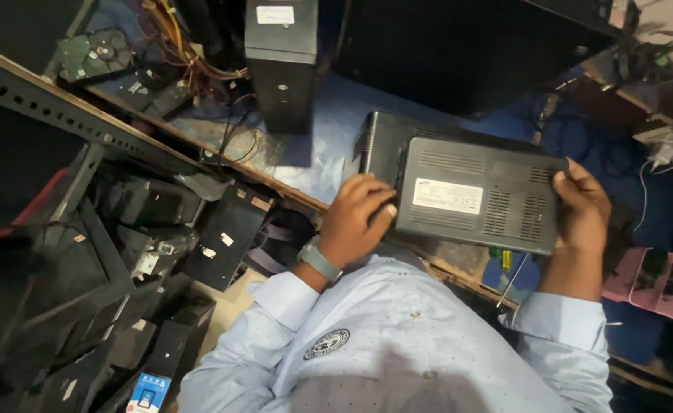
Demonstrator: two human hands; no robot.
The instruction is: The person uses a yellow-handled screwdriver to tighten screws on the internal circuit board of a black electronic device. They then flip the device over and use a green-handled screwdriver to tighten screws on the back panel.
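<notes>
A dark grey slim box of electronics (474, 195), vented on its face and carrying a white label, sits just right of the frame's centre, held flat above the blue tabletop (329, 145). The left hand (355, 218) takes its left end: the grip is curled, fingers bent over the near left corner and edge, pressed against the casing rather than spread. A grey wristwatch (319, 261) sits on that wrist. The right hand (581, 203) closes on the box's right end, thumb lying on the top face near the corner and the other fingers wrapped round the side, out of sight beneath. Both grips hold the box between them.

Behind the box, at upper centre, a black tower case (279, 61) stands upright on the tabletop, and a bundle of orange and yellow wires (180, 46) lies to its left. A screwdriver with a green and yellow handle (504, 264) rests below the box's lower right edge. At lower right a pink case (653, 283) lies well apart from the hands. Black parts (122, 260) are heaped at the left of the frame.
</notes>
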